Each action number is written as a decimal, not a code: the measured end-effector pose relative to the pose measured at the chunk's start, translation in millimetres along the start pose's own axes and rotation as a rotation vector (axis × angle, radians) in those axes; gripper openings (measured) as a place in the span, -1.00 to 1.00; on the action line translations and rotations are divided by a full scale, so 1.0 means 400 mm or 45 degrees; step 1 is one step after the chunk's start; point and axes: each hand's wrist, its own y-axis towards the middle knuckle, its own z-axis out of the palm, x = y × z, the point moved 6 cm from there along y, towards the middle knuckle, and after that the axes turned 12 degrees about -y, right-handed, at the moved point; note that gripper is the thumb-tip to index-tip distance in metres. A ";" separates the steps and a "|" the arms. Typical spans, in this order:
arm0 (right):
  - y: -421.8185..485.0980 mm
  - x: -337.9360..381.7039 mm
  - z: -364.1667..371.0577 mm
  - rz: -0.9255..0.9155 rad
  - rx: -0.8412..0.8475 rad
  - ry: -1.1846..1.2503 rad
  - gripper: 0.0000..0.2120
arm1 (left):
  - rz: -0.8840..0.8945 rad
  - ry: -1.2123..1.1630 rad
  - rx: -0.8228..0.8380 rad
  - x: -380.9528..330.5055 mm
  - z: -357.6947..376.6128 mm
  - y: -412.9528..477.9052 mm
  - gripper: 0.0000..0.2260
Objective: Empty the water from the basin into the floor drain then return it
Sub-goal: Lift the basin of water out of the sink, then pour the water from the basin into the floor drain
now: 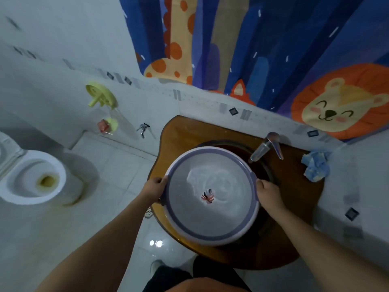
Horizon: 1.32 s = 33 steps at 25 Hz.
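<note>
The round white plastic basin with a purple rim (221,220) sits over the dark sink bowl (235,146) set in the brown wooden counter (181,133), right of centre in the scene. Whether it rests on the bowl or is held clear of it cannot be told. The left hand (156,187) grasps the basin's left rim, fingers curled round the purple edge. The right hand (268,193) grasps the right rim in the same manner. Inside the basin a pale sheen with ring-like ripples shows, and a small red, white and dark striped mark (207,196) lies near its middle. A chrome lever tap (263,150) stands at the far right of the sink, its spout just beyond the basin's far rim. A crumpled blue cloth (315,167) lies on the right end of the counter. A white perforated floor drain cover (148,212) shows on the pale tiled floor (117,175) just left of the counter's near edge, partly hidden. A white toilet (31,180) stands at the left. A blue curtain with cartoon animals (273,49) hangs on the far side.
</note>
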 end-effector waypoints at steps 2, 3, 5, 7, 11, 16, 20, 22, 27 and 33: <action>-0.015 0.037 -0.001 -0.033 -0.030 -0.012 -0.59 | 0.020 -0.013 -0.015 0.003 -0.032 -0.003 -0.58; -0.024 0.055 0.003 -0.044 -0.040 -0.011 -0.59 | 0.031 -0.021 -0.019 0.004 -0.051 -0.005 -0.58; -0.038 0.084 0.012 -0.046 -0.048 0.001 -0.58 | 0.052 -0.034 -0.024 0.003 -0.088 -0.008 -0.58; -0.058 0.126 0.038 -0.070 -0.055 -0.016 -0.57 | 0.060 -0.073 -0.036 0.017 -0.141 -0.017 -0.58; -0.092 0.209 0.093 -0.135 -0.083 -0.052 -0.58 | 0.064 -0.161 -0.061 0.070 -0.245 -0.032 -0.58; -0.137 0.309 0.218 -0.160 -0.021 -0.147 -0.56 | 0.063 -0.192 -0.108 0.178 -0.391 -0.043 -0.59; -0.175 0.386 0.339 -0.183 0.083 -0.113 -0.55 | 0.007 -0.234 -0.155 0.285 -0.507 -0.047 -0.60; -0.182 0.423 0.390 -0.204 0.088 -0.134 -0.56 | -0.018 -0.247 -0.173 0.332 -0.556 -0.048 -0.60; -0.202 0.519 0.543 -0.263 0.219 -0.144 -0.56 | -0.158 -0.335 -0.267 0.459 -0.664 -0.064 -0.56; -0.163 0.679 0.693 -0.442 0.359 -0.275 -0.47 | -0.291 -0.439 -0.397 0.586 -0.749 -0.054 -0.51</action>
